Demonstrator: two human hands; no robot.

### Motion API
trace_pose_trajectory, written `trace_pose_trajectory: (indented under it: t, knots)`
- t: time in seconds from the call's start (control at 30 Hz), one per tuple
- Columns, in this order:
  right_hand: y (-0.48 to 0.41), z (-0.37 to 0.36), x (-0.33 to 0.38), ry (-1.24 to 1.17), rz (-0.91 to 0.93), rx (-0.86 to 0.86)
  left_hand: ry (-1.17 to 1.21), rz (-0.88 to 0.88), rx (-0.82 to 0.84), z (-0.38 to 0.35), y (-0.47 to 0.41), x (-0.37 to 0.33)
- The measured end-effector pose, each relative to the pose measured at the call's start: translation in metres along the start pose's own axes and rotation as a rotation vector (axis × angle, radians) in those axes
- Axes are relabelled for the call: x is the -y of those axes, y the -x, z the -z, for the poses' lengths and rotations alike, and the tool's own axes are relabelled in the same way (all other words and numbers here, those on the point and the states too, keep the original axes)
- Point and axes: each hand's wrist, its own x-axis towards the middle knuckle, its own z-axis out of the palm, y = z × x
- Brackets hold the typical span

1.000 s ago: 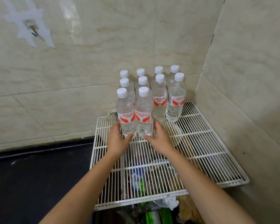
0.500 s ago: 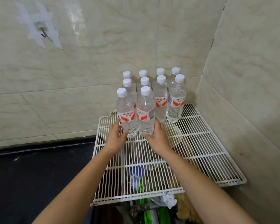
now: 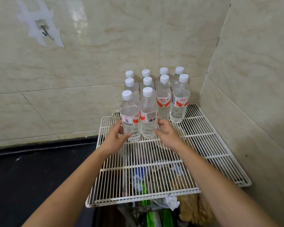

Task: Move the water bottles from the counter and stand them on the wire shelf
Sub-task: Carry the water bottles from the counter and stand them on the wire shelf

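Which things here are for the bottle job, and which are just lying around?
For the job:
the wire shelf
the front left bottle, gripped by the left hand
the front right bottle, gripped by the right hand
eight more bottles behind

Just lying about:
the taped wall hook
the green packets under the shelf

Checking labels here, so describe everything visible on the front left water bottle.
The front left bottle is clear plastic, nearly full of water, with a white cap and a red-and-white label whose QR code faces the camera. It stands upright on the white wire shelf, against the front right bottle. The left hand grips its lower body.
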Motion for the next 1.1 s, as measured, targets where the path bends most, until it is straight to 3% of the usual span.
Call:
trace_pose_trajectory:
  t: [0.17,0.33,0.5,0.67,0.77,0.87,0.93,1.1]
  knots:
    - [-0.005,0.007,0.006,-0.152,-0.056,0.142,0.186,0.102,0.021,0.007,-0.011,0.002]
    - [-0.009,0.006,0.010,0.085,-0.023,0.181,0.213,0.129,-0.035,-0.001,-0.015,-0.001]
    - [-0.008,0.005,0.002,0.208,0.020,0.036,0.126,0.035,-0.204,-0.022,-0.013,-0.008]
    - [-0.001,-0.013,-0.006,0.443,0.074,-0.196,0.052,0.081,-0.359,-0.032,-0.019,-0.020]
    - [0.003,-0.018,-0.014,0.436,0.102,-0.193,0.073,0.014,-0.262,-0.029,-0.015,-0.017]
    - [0.005,-0.010,-0.018,0.229,0.069,0.027,0.115,-0.019,-0.025,-0.014,-0.005,-0.008]
    - [0.007,-0.004,-0.020,0.147,0.072,0.093,0.101,-0.018,-0.006,-0.003,-0.003,-0.004]
    - [0.005,-0.023,-0.013,0.342,0.125,-0.177,-0.012,0.036,-0.140,-0.006,-0.006,-0.008]
